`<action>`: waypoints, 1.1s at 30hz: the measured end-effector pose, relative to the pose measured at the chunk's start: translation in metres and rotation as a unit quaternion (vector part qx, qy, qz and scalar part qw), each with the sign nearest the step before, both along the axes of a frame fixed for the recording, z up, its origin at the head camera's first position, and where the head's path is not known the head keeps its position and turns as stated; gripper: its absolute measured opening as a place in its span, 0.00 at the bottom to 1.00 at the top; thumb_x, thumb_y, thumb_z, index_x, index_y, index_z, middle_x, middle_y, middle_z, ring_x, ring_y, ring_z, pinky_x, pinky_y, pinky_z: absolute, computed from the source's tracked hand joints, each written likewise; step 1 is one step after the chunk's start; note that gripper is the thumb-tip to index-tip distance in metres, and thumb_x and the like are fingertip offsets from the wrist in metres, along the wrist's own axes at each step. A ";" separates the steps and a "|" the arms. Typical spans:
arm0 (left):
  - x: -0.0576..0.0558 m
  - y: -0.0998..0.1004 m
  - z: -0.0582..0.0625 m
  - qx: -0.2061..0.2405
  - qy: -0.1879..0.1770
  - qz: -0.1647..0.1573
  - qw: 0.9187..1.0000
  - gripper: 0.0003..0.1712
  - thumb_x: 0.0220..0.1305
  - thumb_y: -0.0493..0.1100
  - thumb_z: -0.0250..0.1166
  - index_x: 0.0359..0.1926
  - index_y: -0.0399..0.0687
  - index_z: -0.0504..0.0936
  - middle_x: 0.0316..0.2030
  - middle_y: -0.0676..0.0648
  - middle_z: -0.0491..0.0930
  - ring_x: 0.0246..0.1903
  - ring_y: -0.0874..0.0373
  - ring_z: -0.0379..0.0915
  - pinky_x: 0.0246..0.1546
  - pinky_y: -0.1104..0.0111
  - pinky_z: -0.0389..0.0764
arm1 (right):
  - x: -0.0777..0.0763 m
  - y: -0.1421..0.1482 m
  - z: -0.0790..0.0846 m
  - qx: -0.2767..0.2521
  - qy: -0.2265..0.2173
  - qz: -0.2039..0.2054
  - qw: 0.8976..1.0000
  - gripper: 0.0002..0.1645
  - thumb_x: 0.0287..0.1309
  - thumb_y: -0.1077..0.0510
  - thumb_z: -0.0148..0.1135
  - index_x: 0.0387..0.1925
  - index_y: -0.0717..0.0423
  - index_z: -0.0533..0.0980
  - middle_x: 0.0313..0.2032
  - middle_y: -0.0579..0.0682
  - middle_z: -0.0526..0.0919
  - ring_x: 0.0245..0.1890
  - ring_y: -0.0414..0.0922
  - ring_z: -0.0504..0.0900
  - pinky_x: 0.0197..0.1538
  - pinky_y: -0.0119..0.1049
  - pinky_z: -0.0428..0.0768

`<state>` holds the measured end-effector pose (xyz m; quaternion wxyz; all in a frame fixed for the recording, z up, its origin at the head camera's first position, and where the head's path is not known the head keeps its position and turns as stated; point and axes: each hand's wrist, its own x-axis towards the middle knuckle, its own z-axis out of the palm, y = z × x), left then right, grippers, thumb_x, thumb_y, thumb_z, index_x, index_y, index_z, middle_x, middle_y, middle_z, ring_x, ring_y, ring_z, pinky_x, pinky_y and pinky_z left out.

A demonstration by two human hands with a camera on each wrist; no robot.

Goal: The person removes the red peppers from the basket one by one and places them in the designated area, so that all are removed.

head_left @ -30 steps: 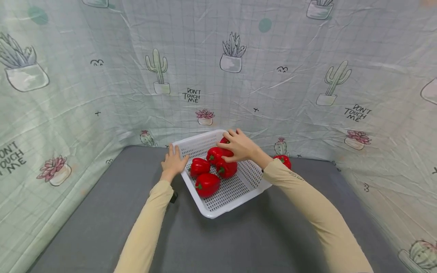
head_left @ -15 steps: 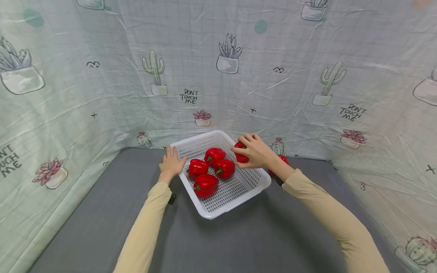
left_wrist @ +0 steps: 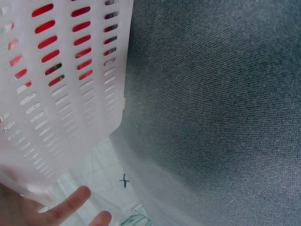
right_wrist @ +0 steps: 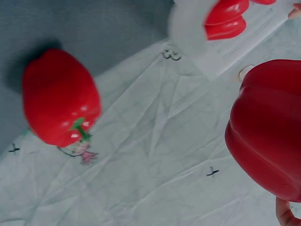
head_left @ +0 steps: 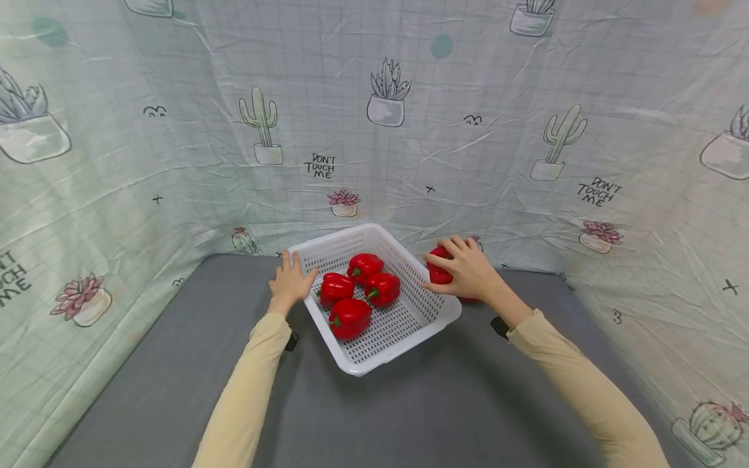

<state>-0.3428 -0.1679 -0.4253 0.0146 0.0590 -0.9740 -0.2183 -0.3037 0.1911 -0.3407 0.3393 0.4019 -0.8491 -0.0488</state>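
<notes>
My right hand (head_left: 471, 270) grips a red bell pepper (head_left: 440, 266) above the right rim of a white perforated basket (head_left: 404, 344). Close up in the right wrist view, the held bell pepper (right_wrist: 268, 129) fills the right side, with a fingertip showing beneath it. My left hand (head_left: 289, 285) rests at the basket's left rim, fingers spread and fairly straight. Several red bell peppers lie inside, among them one near the front (head_left: 350, 318) and one at the back (head_left: 365, 268). From the left wrist, red shows through the slots of the basket wall (left_wrist: 61, 108).
Another red bell pepper (right_wrist: 61, 96) lies on the grey table right of the basket, mostly hidden behind my right hand in the head view. A cactus-printed curtain (head_left: 339, 97) hangs round the back and sides of the table (head_left: 409, 416).
My right hand has lifted a bell pepper from the back of the basket and carried it rightward past the rim. My left hand stays at the left rim.
</notes>
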 end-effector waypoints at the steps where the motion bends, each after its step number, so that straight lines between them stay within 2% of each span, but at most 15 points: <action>1: 0.000 0.000 0.000 0.001 0.001 0.000 1.000 0.43 0.63 0.60 0.41 0.68 0.38 0.38 0.69 0.38 0.30 0.65 0.34 0.41 0.55 0.37 0.51 | 0.001 0.003 -0.001 -0.002 -0.002 -0.005 1.000 0.30 0.35 0.36 0.64 0.43 0.43 0.77 0.42 0.57 0.74 0.41 0.52 0.70 0.37 0.47 0.71; 7: -0.002 -0.001 -0.002 0.003 -0.001 0.001 1.000 0.44 0.63 0.60 0.41 0.69 0.39 0.38 0.69 0.39 0.29 0.65 0.35 0.41 0.56 0.37 0.51 | 0.005 0.022 -0.012 -0.018 -0.013 -0.029 0.999 0.33 0.33 0.36 0.65 0.45 0.43 0.77 0.44 0.58 0.75 0.43 0.54 0.70 0.38 0.48 0.73; 15: -0.002 -0.001 -0.002 0.001 -0.006 0.000 1.000 0.44 0.63 0.60 0.40 0.69 0.39 0.37 0.69 0.39 0.28 0.65 0.35 0.40 0.56 0.37 0.51 | 0.007 0.042 -0.025 -0.040 -0.010 -0.029 0.999 0.38 0.25 0.37 0.71 0.45 0.45 0.77 0.45 0.59 0.74 0.43 0.57 0.70 0.40 0.51 0.75; 21: -0.002 -0.001 -0.002 0.001 -0.005 0.003 1.000 0.44 0.63 0.60 0.40 0.69 0.39 0.37 0.69 0.39 0.28 0.65 0.35 0.40 0.56 0.37 0.51 | 0.008 0.059 -0.032 -0.059 -0.013 -0.038 0.997 0.39 0.22 0.39 0.74 0.45 0.47 0.76 0.45 0.59 0.74 0.44 0.57 0.67 0.36 0.51 0.77; 23: -0.002 -0.001 -0.001 0.003 -0.004 0.004 1.000 0.44 0.63 0.60 0.40 0.68 0.39 0.38 0.69 0.39 0.29 0.65 0.35 0.40 0.56 0.37 0.51 | 0.009 0.067 -0.035 -0.063 -0.013 -0.040 0.997 0.37 0.25 0.41 0.74 0.44 0.47 0.76 0.44 0.59 0.74 0.43 0.56 0.66 0.35 0.50 0.78; 25: -0.001 -0.001 -0.001 0.005 -0.001 0.003 1.000 0.43 0.63 0.60 0.40 0.68 0.38 0.38 0.69 0.39 0.29 0.65 0.35 0.40 0.56 0.37 0.51 | 0.008 0.075 -0.038 -0.069 -0.011 -0.038 0.997 0.33 0.33 0.38 0.69 0.43 0.49 0.76 0.43 0.59 0.74 0.42 0.56 0.66 0.33 0.48 0.77; 27: -0.001 -0.001 -0.001 0.006 0.001 0.001 1.000 0.43 0.63 0.60 0.41 0.68 0.38 0.38 0.69 0.38 0.29 0.65 0.35 0.40 0.56 0.37 0.51 | 0.007 0.083 -0.043 -0.074 -0.008 -0.036 0.997 0.30 0.43 0.34 0.59 0.43 0.49 0.76 0.42 0.60 0.74 0.41 0.56 0.66 0.32 0.47 0.77; 29: -0.001 -0.001 0.000 0.004 0.002 -0.001 1.000 0.44 0.63 0.60 0.40 0.68 0.38 0.38 0.69 0.38 0.29 0.65 0.34 0.40 0.56 0.36 0.51 | 0.006 0.091 -0.049 -0.082 -0.005 -0.036 0.996 0.32 0.50 0.31 0.47 0.42 0.50 0.77 0.40 0.61 0.74 0.40 0.57 0.66 0.32 0.48 0.76; 33: 0.000 -0.001 -0.001 0.005 0.001 -0.005 1.000 0.44 0.62 0.60 0.40 0.68 0.38 0.37 0.69 0.38 0.29 0.65 0.34 0.40 0.56 0.36 0.50 | 0.003 0.106 -0.059 -0.090 0.003 -0.052 0.995 0.29 0.48 0.35 0.50 0.42 0.51 0.76 0.41 0.63 0.73 0.39 0.59 0.66 0.34 0.51 0.73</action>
